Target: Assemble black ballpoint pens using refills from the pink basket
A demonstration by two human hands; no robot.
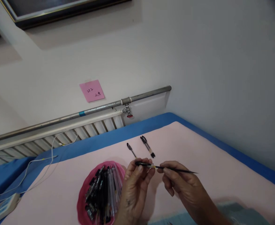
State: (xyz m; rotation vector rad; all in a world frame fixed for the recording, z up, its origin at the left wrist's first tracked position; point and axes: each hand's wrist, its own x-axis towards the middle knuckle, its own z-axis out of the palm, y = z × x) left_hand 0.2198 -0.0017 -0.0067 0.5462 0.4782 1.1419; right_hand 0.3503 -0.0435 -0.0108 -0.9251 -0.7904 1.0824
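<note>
My left hand (136, 184) pinches the black front piece of a pen (143, 163) between thumb and fingers, just above the pink table cover. My right hand (182, 184) pinches the thin dark refill (179, 170), which runs from the left hand out to the right. The two parts meet between the hands. A pink bowl (82, 203) full of several pens sits just left of my left hand. Two black pens lie beyond the hands, a capped one (147, 146) and a slimmer piece (131, 149).
The pink cover lies on a blue table (151, 125) pushed against a white wall with a radiator (57, 137) and a metal pipe (104, 107). A pink sticky note (92, 90) is on the wall. White cables (29, 168) and a power strip (1, 207) lie at the left.
</note>
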